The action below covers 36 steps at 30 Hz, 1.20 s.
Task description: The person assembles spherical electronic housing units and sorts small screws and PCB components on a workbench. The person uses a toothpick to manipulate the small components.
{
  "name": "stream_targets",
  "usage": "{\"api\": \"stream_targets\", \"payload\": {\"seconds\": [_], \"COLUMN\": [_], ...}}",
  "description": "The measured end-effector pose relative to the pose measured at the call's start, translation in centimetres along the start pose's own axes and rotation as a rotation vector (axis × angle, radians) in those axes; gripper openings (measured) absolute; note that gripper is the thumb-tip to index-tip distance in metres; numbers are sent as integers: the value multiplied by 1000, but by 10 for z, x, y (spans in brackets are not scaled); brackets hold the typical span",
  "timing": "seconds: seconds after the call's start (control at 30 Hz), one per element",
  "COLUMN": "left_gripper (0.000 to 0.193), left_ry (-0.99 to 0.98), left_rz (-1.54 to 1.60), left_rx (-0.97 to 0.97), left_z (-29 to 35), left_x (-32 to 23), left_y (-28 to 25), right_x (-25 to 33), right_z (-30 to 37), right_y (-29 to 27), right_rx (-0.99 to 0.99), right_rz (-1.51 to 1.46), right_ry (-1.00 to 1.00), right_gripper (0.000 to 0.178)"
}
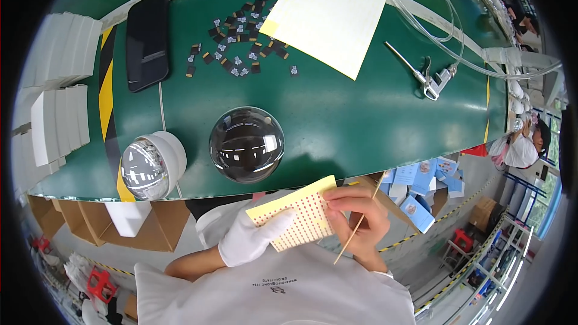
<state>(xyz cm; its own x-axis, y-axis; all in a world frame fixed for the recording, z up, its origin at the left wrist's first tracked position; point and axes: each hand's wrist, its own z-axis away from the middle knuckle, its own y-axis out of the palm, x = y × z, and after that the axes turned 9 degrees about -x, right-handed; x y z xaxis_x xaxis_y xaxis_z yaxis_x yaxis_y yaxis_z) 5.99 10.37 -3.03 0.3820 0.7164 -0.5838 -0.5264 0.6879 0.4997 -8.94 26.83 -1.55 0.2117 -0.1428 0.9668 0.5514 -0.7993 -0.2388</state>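
Green tabletop (343,120) fills the middle of the workroom, its near edge curving just beyond the hands. Off that edge, the white-gloved left hand (247,241) is closed on a yellow sheet with rows of tiny red dots (301,222), its palm and fingers covering the lower left part. The bare right hand (364,216) has thumb and forefinger at the sheet's right edge and grips a thin pale wooden stick (345,245) slanting across its fingers; the exact contact is hidden. Below, a white T-shirt (241,301) bears small upside-down lettering. By the tabletop's near edge sit a clear glossy sphere-like dome (247,144) and, nearer the left corner, a white round housing with a clear dome (171,156). Toward the far edge, small black cards with gold contacts (255,68) carry white print too fine to read, some possibly hidden by a large pale-yellow sheet (331,18), cut off above. A black phone (147,42) lies along the left side, a metal air gun (436,81) toward the right edge. Blue-and-white printed boxes (421,186) lie beyond the near right edge.
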Motion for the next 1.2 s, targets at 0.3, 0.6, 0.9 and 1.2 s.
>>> {"api": "stream_targets", "payload": {"seconds": [0.3, 0.6, 0.9, 1.2], "left_gripper": [49, 45, 41, 36], "left_ry": [-10, -128, -102, -74], "left_rz": [219, 204, 203, 334], "left_rx": [109, -5, -183, -218], "left_z": [-2, 2, 1, -9], "left_x": [15, 13, 26, 11], "left_y": [-7, -9, -7, 10], "right_x": [3, 0, -1, -14], "right_z": [-10, -9, -13, -13], "right_y": [9, 17, 15, 6], "right_rx": [-72, -81, -130, -213], "right_rz": [349, 379, 387, 575], "right_ry": [-335, -387, -477, -839], "right_gripper": [24, 28, 21, 25]}}
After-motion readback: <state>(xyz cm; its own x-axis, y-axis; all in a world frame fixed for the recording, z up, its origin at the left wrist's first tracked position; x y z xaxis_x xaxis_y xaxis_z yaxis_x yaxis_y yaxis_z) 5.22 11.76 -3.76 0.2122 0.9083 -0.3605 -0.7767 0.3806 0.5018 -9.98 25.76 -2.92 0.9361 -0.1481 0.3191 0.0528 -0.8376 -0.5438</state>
